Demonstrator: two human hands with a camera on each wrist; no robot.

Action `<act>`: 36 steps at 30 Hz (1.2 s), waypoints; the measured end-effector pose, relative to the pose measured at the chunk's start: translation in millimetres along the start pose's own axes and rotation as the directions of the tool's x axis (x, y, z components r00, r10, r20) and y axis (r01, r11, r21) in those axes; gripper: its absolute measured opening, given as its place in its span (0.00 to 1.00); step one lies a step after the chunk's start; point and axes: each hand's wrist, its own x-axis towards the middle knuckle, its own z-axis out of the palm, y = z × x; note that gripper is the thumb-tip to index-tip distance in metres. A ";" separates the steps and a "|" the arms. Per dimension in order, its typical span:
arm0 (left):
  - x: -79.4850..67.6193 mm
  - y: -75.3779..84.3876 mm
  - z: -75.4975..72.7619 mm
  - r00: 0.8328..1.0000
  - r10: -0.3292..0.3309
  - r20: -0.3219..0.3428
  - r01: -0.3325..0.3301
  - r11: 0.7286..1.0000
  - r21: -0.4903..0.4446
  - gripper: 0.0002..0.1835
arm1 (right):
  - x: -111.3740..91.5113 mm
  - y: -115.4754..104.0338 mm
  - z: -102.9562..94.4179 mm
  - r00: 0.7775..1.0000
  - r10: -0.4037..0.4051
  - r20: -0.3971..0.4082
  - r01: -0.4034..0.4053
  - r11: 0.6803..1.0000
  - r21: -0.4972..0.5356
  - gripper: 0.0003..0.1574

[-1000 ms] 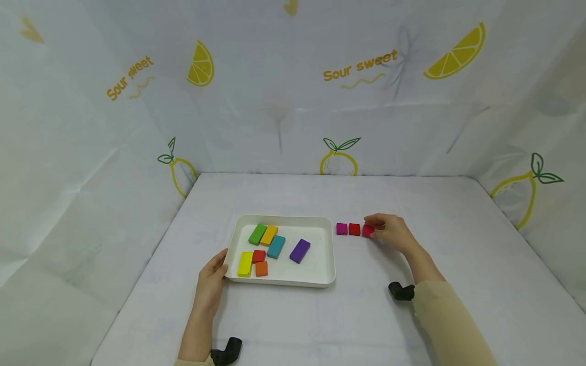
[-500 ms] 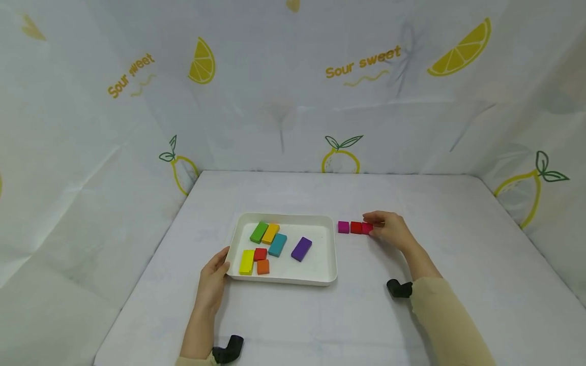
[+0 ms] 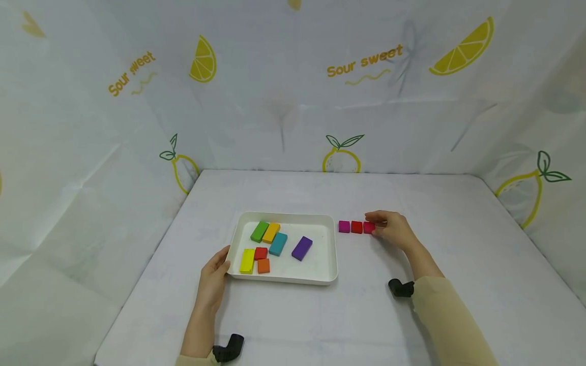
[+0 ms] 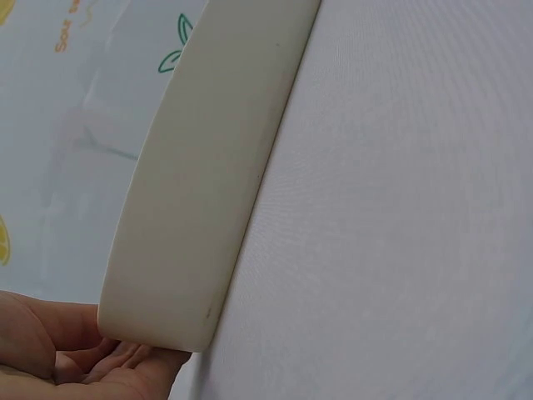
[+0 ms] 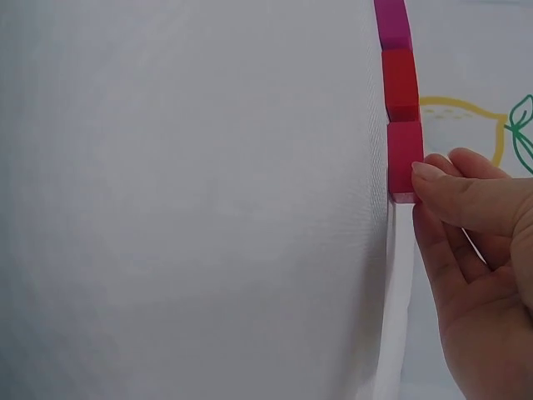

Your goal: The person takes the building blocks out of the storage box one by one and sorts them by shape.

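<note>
My left hand (image 3: pixel 213 277) grips the left end of a white tray (image 3: pixel 293 279), its thumb at the near corner. Inside the tray lie several coloured blocks: green (image 3: pixel 259 231), amber (image 3: pixel 271 233), blue (image 3: pixel 278 244), purple (image 3: pixel 302 248), yellow (image 3: pixel 247 261), red (image 3: pixel 261 253) and orange (image 3: pixel 263 266). Right of the tray, a magenta block (image 3: pixel 344 226), a red block (image 3: pixel 356 227) and a crimson block (image 5: pixel 404 154) form a row on the table. My right hand (image 3: pixel 392 230) pinches the crimson block at the row's right end; its fingers partly cover the block.
A white cloth covers the table (image 3: pixel 293 325). Behind it and at both sides hang white sheets (image 3: pixel 274 101) printed with lemons. Black wrist-worn pieces show at the left wrist (image 3: pixel 229 348) and the right wrist (image 3: pixel 401 288).
The crimson block has shifted left with my right hand, narrowing its gap to the red block. My left hand has stayed on the tray, and the head view has shifted slightly.
</note>
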 end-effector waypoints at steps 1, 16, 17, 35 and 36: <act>0.0 0.0 -0.1 1.000 0.000 0.000 0.000 1.000 0.000 0.27 | 0.0 0.0 0.0 1.000 0.000 -0.001 0.000 1.000 0.001 0.29; 2.1 1.8 3.7 1.000 0.006 -0.010 -0.006 1.000 0.018 0.26 | -6.4 -4.1 -5.8 0.987 0.102 -0.121 -0.082 0.984 0.156 0.30; 2.5 1.9 3.7 1.000 0.006 -0.012 -0.005 1.000 0.015 0.26 | -5.5 -5.7 -4.9 0.987 0.101 -0.126 -0.079 0.982 0.171 0.30; 0.1 2.2 1.4 1.000 -0.001 -0.012 0.001 1.000 0.018 0.27 | -20.2 -128.0 84.7 0.973 -0.202 0.111 0.132 0.883 0.451 0.26; 0.1 2.1 1.3 1.000 0.000 -0.013 0.000 1.000 0.019 0.26 | -22.0 -133.6 91.6 0.969 -0.212 0.129 0.133 0.882 0.451 0.26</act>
